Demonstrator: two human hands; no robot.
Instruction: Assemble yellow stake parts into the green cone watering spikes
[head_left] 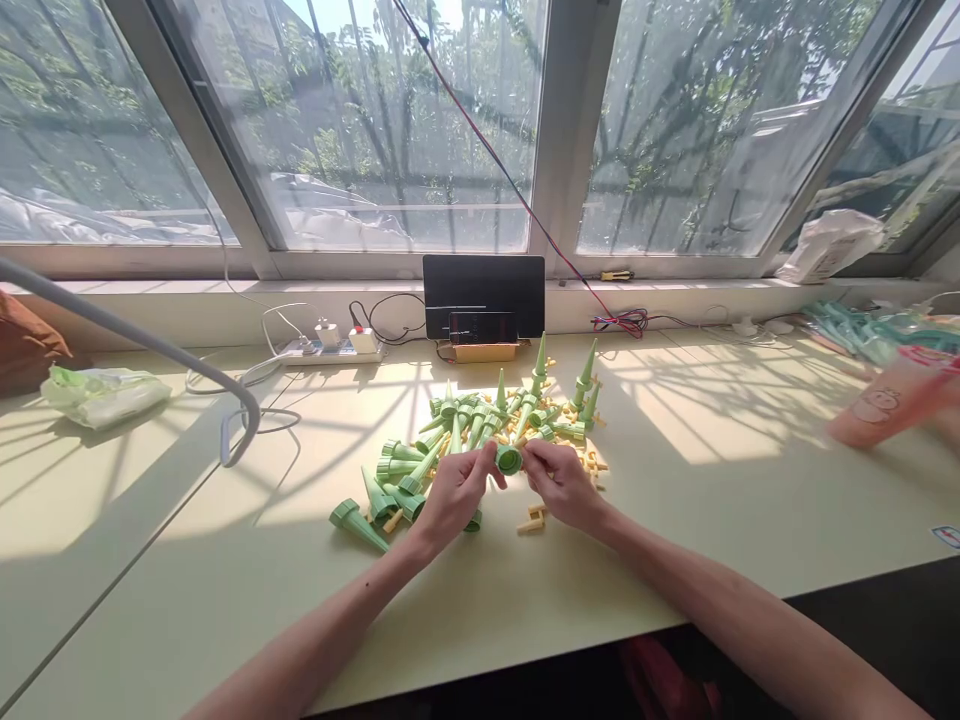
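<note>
My left hand (459, 490) is closed around a green plastic watering spike (509, 459), its round open end facing me. Right beside that end, my right hand (562, 482) is pinched shut; what its fingers hold is hidden. Beyond both hands lies a heap of green spikes (472, 415) mixed with small yellow plastic valves (592, 462), a few spikes standing point up. One loose spike (358, 522) rests on its side left of my left hand. Just below my right hand, a couple of yellow valves (532, 524) lie on the table.
A dark tablet (484, 285) with a phone (482, 328) before it stands near the window. Left are a power strip (337, 350), a soft packet (105, 395) and a grey curved bar (150, 320). A pink cup (892, 400) and plastic bags (862, 325) are at right.
</note>
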